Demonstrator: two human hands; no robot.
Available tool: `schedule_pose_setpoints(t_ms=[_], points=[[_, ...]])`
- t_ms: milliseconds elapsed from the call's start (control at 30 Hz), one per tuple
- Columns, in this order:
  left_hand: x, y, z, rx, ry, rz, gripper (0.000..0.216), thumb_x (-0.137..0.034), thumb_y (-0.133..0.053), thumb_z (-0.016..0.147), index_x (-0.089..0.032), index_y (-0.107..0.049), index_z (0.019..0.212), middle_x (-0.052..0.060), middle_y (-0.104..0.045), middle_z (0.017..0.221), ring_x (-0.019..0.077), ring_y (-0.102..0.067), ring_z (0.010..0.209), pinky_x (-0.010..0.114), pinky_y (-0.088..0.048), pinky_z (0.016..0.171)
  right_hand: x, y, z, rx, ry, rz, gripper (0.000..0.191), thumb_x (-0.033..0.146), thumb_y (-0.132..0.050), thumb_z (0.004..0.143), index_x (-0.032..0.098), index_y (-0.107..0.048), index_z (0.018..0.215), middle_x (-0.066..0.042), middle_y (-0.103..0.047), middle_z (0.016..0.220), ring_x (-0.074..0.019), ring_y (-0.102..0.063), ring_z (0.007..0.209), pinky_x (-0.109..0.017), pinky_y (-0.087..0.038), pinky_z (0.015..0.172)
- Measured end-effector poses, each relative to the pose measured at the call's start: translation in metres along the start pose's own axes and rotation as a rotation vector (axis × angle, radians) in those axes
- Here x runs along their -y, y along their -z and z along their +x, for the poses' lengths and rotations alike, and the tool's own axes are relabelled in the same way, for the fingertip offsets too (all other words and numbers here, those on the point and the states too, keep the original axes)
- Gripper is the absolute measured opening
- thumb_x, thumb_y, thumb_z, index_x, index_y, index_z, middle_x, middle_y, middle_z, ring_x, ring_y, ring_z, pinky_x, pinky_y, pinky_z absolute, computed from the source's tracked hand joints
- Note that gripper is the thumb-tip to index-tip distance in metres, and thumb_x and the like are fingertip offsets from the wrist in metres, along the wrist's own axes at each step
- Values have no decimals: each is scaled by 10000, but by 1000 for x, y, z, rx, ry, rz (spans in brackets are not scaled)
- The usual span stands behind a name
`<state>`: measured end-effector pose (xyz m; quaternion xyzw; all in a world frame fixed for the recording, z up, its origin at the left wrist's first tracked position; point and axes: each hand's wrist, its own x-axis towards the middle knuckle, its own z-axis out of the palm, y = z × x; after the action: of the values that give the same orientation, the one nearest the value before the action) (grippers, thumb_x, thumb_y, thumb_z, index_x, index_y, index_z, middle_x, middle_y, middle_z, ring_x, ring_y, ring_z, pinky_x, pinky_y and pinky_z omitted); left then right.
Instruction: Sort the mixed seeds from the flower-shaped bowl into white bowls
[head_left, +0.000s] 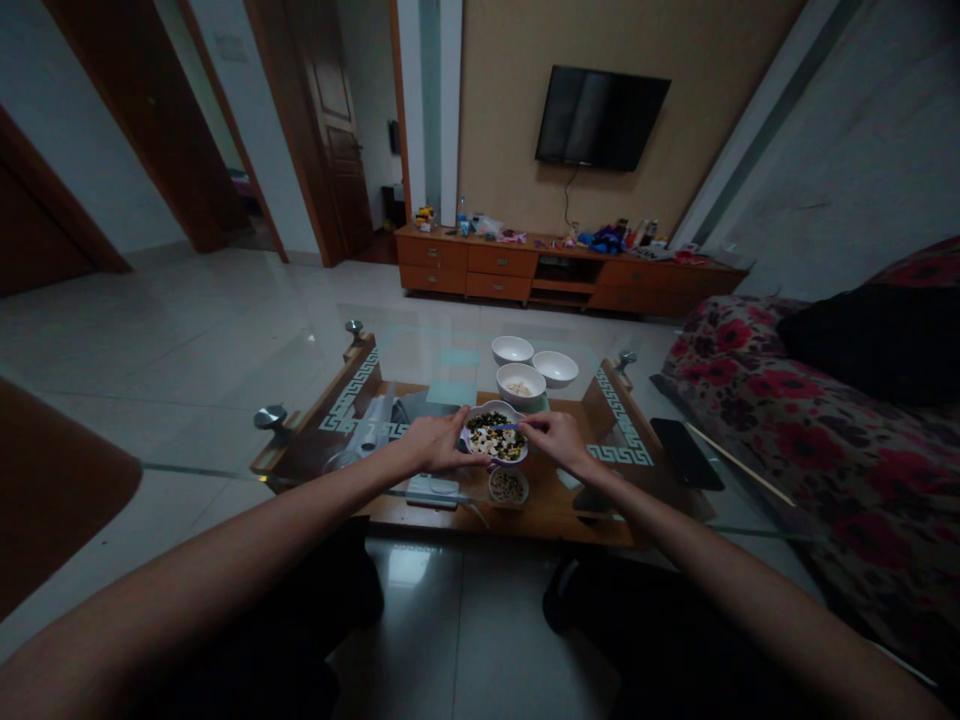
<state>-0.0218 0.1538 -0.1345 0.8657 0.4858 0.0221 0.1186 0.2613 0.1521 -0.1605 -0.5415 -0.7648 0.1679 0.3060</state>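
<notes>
A scalloped white bowl with a purplish rim [517, 408] holds a mix of dark, yellow and white beans or seeds [491, 440]. My left hand [439, 443] grips its left side, with thumb and fingers around the edge. In my right hand [553, 438], the fingers pinch a thin bluish utensil [507, 427] that reaches over the mix; whether it is a spoon or a stick I cannot tell. Just behind stands a white bowl [521, 383] with a few pale pieces at its bottom. Two more white bowls, one left [512, 350] and one right [555, 370], stand farther back.
The glass-topped table [465, 350] has wooden sides and metal knobs. A black phone [686, 453] and a thin stick [742, 465] lie at the right. Below the bowl shows its likely reflection. A flowered sofa [810, 430] flanks the right; a cluttered TV cabinet [499, 262] stands behind.
</notes>
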Motion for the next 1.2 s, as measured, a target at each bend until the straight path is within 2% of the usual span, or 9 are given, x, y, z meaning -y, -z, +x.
schedule_pose_setpoints(t_ms=[100, 233, 367, 700, 1033, 1200], points=[[0, 0, 0, 6, -1, 3, 1233, -1012, -463, 793, -138, -341, 1654, 272, -701, 1361, 460, -727, 1108, 509, -562, 898, 0, -5, -1, 51, 21, 1, 262, 343, -651, 951, 234, -874, 1034, -87, -839, 998, -242, -784, 824, -320, -539, 729], [1, -1, 0, 12, -1, 21, 1256, -1024, -436, 791, -124, -322, 1660, 262, -736, 1283, 466, -723, 1131, 509, -561, 902, 1, -7, 0, 26, -26, -53, 256, 352, -669, 940, 240, -876, 1042, -95, -838, 1011, -263, -790, 849, -333, -547, 756], [-1, 0, 0, 11, 2, 18, 1239, -1026, -430, 791, -141, -333, 1653, 253, -722, 1332, 452, -733, 1102, 493, -562, 889, 0, -8, 0, -2, -49, -78, 250, 357, -674, 925, 243, -881, 1008, -99, -838, 991, -273, -789, 841, -342, -545, 751], [-5, 4, -2, 9, 5, 12, 1200, -1008, -458, 797, -160, -357, 1640, 255, -707, 1362, 442, -726, 1107, 496, -559, 894, 1, -12, 0, 28, -71, -37, 243, 340, -672, 906, 229, -881, 961, -94, -836, 921, -255, -776, 774, -339, -544, 704], [-1, 0, 0, 6, -3, -9, 1195, -1001, -487, 793, -180, -351, 1650, 260, -711, 1349, 450, -726, 1095, 509, -558, 893, 6, -14, 2, 63, -86, -13, 236, 323, -682, 914, 230, -875, 1012, -102, -837, 966, -271, -791, 820, -375, -577, 749], [0, -2, 1, 9, -4, -5, 1189, -997, -470, 801, -202, -320, 1672, 248, -715, 1352, 439, -726, 1085, 507, -553, 883, 8, -16, 2, 32, -60, -71, 234, 324, -683, 920, 238, -876, 1022, -99, -836, 1010, -285, -797, 877, -379, -581, 777]])
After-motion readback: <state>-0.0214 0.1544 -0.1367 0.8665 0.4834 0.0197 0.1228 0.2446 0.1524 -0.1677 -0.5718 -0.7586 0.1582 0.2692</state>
